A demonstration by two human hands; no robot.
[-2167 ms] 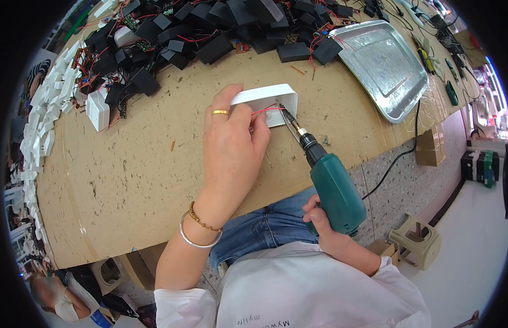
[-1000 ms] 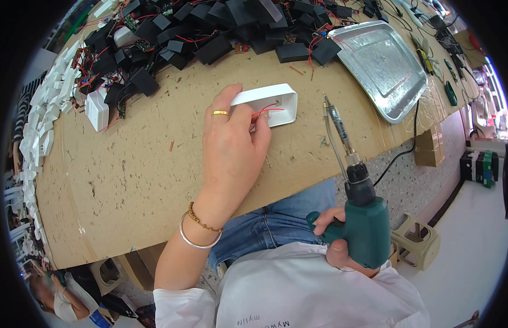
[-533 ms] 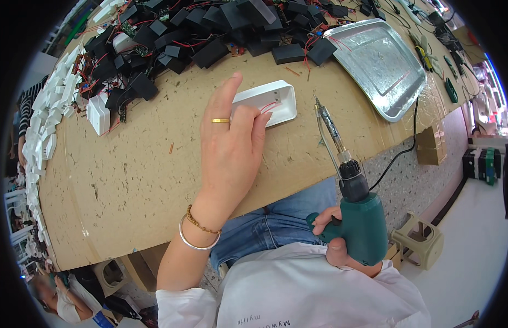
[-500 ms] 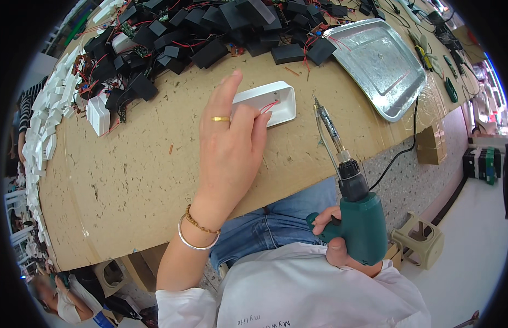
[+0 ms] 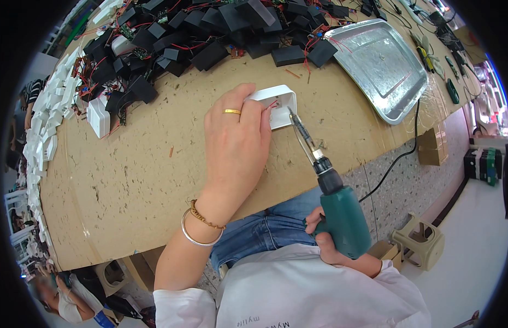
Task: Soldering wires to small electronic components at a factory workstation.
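Note:
My left hand [image 5: 235, 134], a ring on one finger, grips a small open white plastic case [image 5: 280, 117] on the table. Its thumb and index finger are at the thin red wires [image 5: 271, 105] inside, and the hand covers the case's left part. My right hand [image 5: 329, 249] is closed around the handle of a green soldering gun [image 5: 346, 221]. The gun's metal tip points up and left and is at the case's open right end. Whether the tip touches the wires or a contact, I cannot tell.
A heap of black boxes [image 5: 210, 52] with red wires and circuit boards fills the far side. White cases [image 5: 43, 139] line the left edge. A metal tray [image 5: 382, 68] lies at the far right, with pliers [image 5: 425, 57] beyond it. The gun's black cord [image 5: 407, 150] hangs over the right edge.
The soldering gun has moved left and its tip has come to the case. My left hand has drawn its fingers in around the case, and the wire ends now stick up more.

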